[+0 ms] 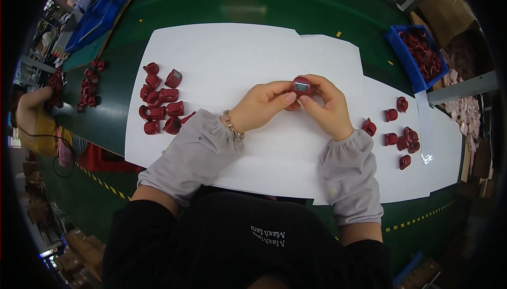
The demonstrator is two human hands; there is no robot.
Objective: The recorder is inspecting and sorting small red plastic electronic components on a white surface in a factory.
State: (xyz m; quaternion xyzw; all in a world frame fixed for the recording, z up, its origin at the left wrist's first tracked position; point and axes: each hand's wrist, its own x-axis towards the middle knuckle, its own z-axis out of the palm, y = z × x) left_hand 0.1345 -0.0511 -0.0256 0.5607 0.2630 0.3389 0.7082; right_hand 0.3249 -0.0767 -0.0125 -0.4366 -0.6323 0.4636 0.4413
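Observation:
Over the middle of the white sheet [227,51], I hold a small rounded dark red piece with a grey screen-like window [301,86]. My left hand [262,102] pinches it from the left between thumb and fingers. On its other side, the thumb and fingers of my right hand [328,108] close on the same piece. The window faces up; my fingers hide the underside. Several similar red pieces [169,95] lie clustered left of my left forearm. A looser group of red pieces [390,115] lies right of my right hand.
A blue bin [392,39] full of red pieces stands at the far right, beside a heap of pale pink parts [460,108]. On the green table [119,114] at left lie more red pieces [87,89]. Another person's arm [37,99] reaches in there.

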